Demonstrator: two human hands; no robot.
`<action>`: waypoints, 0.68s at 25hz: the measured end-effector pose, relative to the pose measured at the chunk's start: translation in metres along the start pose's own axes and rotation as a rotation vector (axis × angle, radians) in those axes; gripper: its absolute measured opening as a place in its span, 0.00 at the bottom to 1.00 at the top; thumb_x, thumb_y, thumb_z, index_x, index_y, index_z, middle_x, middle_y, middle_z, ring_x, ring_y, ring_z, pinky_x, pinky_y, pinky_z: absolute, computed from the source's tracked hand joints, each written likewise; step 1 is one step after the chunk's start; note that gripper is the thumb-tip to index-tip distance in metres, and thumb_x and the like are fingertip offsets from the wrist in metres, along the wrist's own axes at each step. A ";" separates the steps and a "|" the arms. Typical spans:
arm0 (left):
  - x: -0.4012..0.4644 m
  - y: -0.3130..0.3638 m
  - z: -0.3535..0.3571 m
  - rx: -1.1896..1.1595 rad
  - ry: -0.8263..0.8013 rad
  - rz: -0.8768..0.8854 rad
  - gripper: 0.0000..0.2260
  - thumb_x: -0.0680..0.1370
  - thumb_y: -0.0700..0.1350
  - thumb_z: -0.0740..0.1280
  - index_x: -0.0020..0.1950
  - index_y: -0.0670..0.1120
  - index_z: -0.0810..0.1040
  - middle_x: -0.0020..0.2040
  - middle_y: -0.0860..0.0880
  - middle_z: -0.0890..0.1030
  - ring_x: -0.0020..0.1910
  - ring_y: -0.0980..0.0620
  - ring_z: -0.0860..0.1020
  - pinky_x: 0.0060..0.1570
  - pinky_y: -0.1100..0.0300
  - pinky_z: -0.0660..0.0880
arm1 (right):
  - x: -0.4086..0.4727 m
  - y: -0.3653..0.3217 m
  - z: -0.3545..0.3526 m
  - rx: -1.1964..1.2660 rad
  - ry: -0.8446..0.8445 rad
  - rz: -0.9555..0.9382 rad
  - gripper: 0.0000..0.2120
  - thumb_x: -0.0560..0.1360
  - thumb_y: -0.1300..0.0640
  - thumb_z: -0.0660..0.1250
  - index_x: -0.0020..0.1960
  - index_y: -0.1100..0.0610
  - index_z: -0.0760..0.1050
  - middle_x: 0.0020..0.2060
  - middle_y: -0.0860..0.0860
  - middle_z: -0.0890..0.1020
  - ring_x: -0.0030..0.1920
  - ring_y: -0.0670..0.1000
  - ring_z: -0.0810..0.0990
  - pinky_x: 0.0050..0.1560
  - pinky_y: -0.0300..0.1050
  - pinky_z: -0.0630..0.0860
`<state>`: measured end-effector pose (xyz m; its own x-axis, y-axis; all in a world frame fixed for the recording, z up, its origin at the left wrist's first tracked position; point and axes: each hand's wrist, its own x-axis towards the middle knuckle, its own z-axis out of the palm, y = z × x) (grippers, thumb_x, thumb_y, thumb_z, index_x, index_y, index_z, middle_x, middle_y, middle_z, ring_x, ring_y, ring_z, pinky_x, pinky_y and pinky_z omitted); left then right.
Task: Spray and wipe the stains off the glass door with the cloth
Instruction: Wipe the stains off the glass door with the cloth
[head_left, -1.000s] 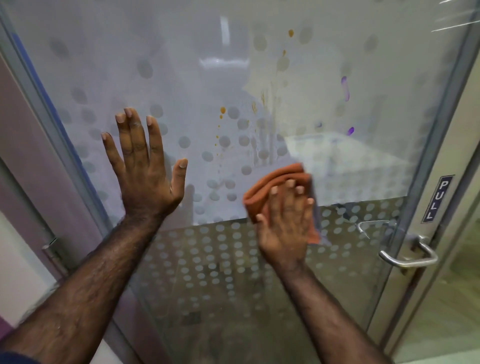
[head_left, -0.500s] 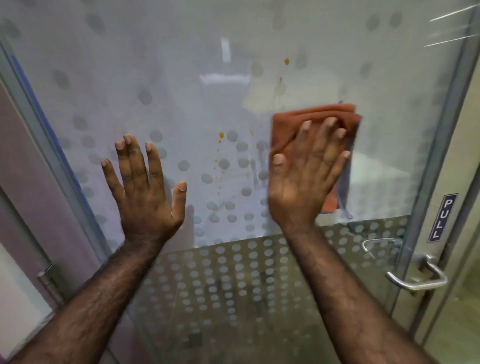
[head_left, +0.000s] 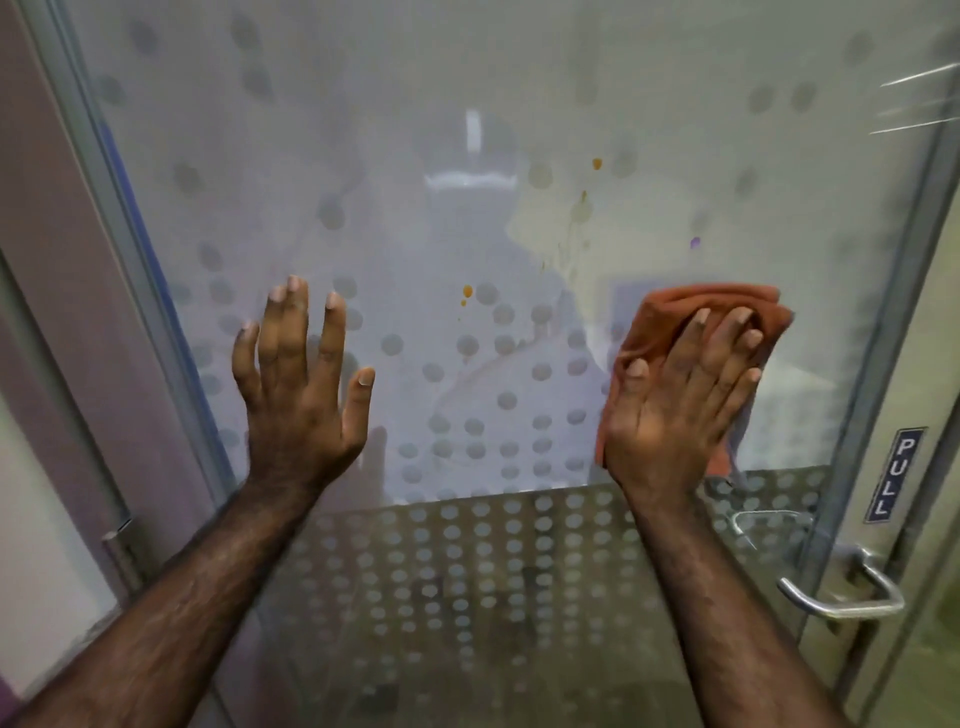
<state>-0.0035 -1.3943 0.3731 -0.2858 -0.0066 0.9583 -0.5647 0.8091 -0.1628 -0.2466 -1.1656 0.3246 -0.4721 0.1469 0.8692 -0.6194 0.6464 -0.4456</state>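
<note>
The frosted glass door (head_left: 415, 130) with a dot pattern fills the view. My right hand (head_left: 680, 400) presses a folded orange cloth (head_left: 675, 306) flat against the glass at the right. Small orange stains (head_left: 597, 163) and an orange drop (head_left: 467, 291) sit above and left of the cloth. A small purple stain (head_left: 695, 242) lies just above the cloth. My left hand (head_left: 298, 379) rests flat on the glass at the left, fingers spread, holding nothing. No spray bottle is in view.
A metal door handle (head_left: 852, 597) sticks out at the lower right, below a PULL sign (head_left: 894, 475). The metal door frame (head_left: 119, 260) runs down the left side, with a purple wall beyond it.
My right hand swept the cloth up from the lower middle, then right toward the door's edge. The long purple streak is gone. My left hand stayed flat on the glass.
</note>
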 end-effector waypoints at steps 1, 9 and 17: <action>0.003 -0.003 -0.001 -0.003 0.014 0.008 0.29 0.86 0.52 0.59 0.85 0.42 0.60 0.84 0.34 0.59 0.85 0.35 0.57 0.80 0.34 0.56 | 0.019 -0.005 -0.001 0.000 0.037 0.085 0.32 0.90 0.45 0.49 0.89 0.59 0.49 0.87 0.64 0.55 0.88 0.66 0.53 0.84 0.70 0.57; 0.023 -0.009 0.005 -0.064 0.051 -0.009 0.28 0.86 0.47 0.57 0.85 0.41 0.58 0.84 0.31 0.54 0.85 0.30 0.53 0.80 0.26 0.48 | 0.025 -0.103 -0.012 0.068 -0.016 -0.171 0.33 0.89 0.41 0.51 0.89 0.55 0.51 0.88 0.62 0.52 0.88 0.65 0.49 0.86 0.70 0.52; 0.023 -0.010 0.002 -0.097 0.048 -0.007 0.28 0.86 0.47 0.57 0.85 0.42 0.57 0.85 0.33 0.55 0.85 0.32 0.53 0.80 0.26 0.49 | -0.058 -0.044 0.000 0.058 -0.141 -0.479 0.35 0.88 0.40 0.57 0.89 0.54 0.52 0.88 0.60 0.52 0.89 0.62 0.50 0.87 0.68 0.52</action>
<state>-0.0055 -1.4039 0.3964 -0.2431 0.0137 0.9699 -0.4884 0.8622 -0.1346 -0.1917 -1.2030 0.2935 -0.2037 -0.2610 0.9436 -0.8193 0.5731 -0.0183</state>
